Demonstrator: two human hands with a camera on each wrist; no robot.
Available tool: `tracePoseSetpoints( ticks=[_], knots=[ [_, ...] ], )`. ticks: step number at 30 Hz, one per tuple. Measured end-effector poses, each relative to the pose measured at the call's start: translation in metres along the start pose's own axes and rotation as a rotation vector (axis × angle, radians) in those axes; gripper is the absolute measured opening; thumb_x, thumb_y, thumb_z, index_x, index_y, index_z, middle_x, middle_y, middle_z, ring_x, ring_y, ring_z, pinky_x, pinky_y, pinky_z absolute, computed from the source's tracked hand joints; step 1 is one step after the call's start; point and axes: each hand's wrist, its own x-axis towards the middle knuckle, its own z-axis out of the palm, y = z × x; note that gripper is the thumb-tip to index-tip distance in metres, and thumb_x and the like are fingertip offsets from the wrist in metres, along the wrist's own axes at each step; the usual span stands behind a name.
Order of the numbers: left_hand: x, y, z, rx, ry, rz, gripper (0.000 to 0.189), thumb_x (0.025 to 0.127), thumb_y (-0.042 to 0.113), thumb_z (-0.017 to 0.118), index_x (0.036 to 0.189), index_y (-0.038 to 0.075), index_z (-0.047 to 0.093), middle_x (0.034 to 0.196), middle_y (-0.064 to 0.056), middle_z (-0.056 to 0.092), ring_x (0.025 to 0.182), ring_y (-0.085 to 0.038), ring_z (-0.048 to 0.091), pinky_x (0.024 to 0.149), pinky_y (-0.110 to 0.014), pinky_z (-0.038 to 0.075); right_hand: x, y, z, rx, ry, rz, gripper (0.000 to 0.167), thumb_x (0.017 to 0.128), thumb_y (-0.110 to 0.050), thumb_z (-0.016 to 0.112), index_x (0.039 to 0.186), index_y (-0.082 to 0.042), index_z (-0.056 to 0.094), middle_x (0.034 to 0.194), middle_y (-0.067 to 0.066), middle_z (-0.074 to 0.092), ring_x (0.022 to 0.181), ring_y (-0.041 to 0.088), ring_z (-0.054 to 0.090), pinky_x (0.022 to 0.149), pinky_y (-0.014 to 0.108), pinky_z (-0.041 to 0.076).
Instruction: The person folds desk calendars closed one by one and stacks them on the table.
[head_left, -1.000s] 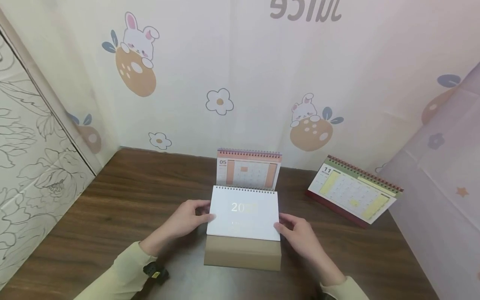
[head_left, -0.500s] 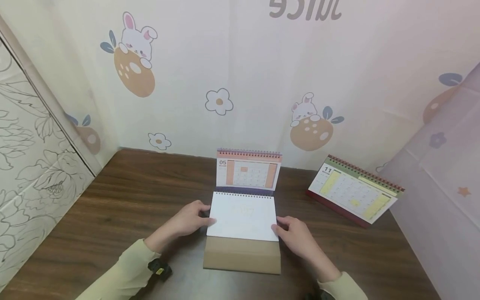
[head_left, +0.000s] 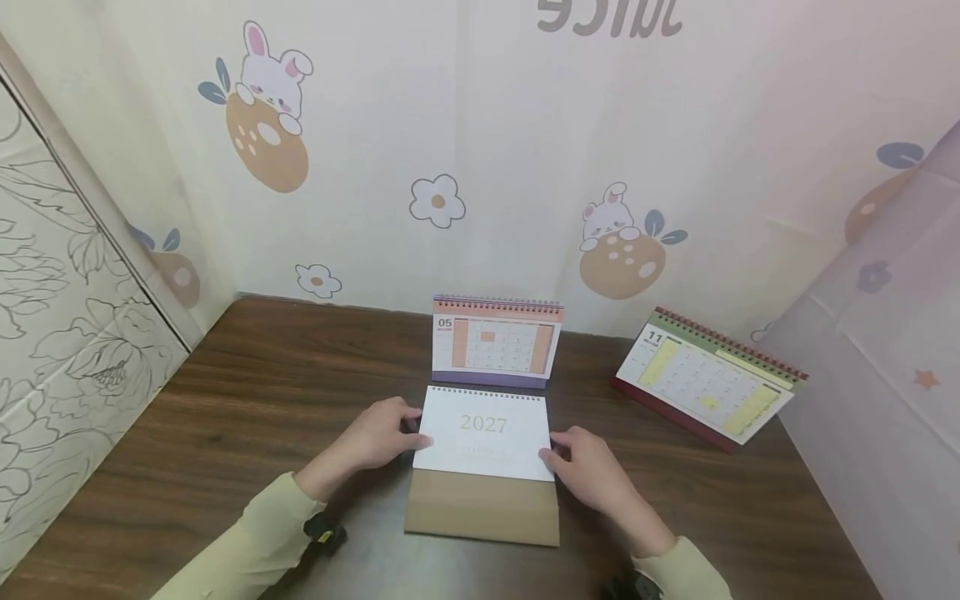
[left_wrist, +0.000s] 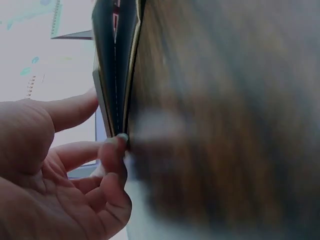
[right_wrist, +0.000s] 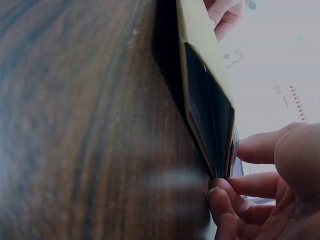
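Left fingers (left_wrist: 115, 195) against a dark-lined calendar stand (left_wrist: 106, 60), blurred tabletop (left_wrist: 225, 125) alongside

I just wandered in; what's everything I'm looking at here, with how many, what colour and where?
2027 calendar: one, white cover, tan base, front middle of the table
05 calendar: one, orange and white with purple base, just behind it
11 calendar: one, green, yellow and white with dark red base, table's right side
Table: one, dark brown, beneath the calendars
Rabbit-print backdrop: one, whitish, behind the table
Flower-line panel: one, white, far left
Sleeves: two, pale yellow-green, on the forearms
Wrist devices: two, dark, one at each wrist
Hands: two, bare, left hand and right hand gripping the 2027 calendar's sides
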Motion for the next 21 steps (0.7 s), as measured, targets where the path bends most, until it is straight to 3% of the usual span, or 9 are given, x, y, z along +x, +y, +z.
tracePoseSetpoints(
  ticks=[7, 11, 17, 21],
  knots=[
    [-0.003, 0.007, -0.004, 0.111, 0.019, 0.007, 0.044, 0.085, 0.035, 0.08, 0.116, 0.005, 0.072, 0.089, 0.0, 0.059, 0.075, -0.017, 0.052, 0.065, -0.036, 0.045, -0.001, -0.001, -0.002, -0.043, 0.031, -0.023, 0.032, 0.09, -0.02, 0.075, 0.114, 0.001, 0.072, 0.082, 0.003, 0.058, 0.072, 0.017, 0.052, 0.064, 0.033, 0.044],
    [-0.007, 0.011, -0.004, 0.23, 0.039, 0.033, 0.05, 0.085, 0.04, 0.078, 0.122, 0.008, 0.07, 0.102, -0.006, 0.064, 0.087, -0.022, 0.059, 0.075, -0.042, 0.053, -0.003, -0.002, -0.001, -0.097, 0.061, -0.043, 0.037, 0.089, -0.022, 0.076, 0.118, 0.0, 0.071, 0.09, 0.007, 0.062, 0.076, 0.019, 0.055, 0.069, 0.037, 0.05],
    [-0.011, 0.015, -0.005, 0.477, 0.014, 0.181, 0.056, 0.093, 0.043, 0.069, 0.14, 0.013, 0.059, 0.138, -0.013, 0.056, 0.121, -0.03, 0.053, 0.097, -0.05, 0.048, -0.005, -0.004, 0.002, -0.279, 0.128, -0.122, 0.048, 0.087, -0.028, 0.077, 0.124, -0.001, 0.068, 0.115, 0.016, 0.064, 0.104, 0.031, 0.061, 0.089, 0.05, 0.052],
    [-0.016, 0.015, -0.006, 0.586, -0.029, 0.28, 0.053, 0.098, 0.041, 0.061, 0.145, 0.018, 0.053, 0.153, -0.012, 0.043, 0.136, -0.034, 0.042, 0.106, -0.053, 0.04, -0.007, -0.007, 0.001, -0.296, 0.131, -0.209, 0.052, 0.086, -0.027, 0.079, 0.13, -0.003, 0.065, 0.13, 0.018, 0.06, 0.119, 0.035, 0.053, 0.097, 0.052, 0.048]
  ],
)
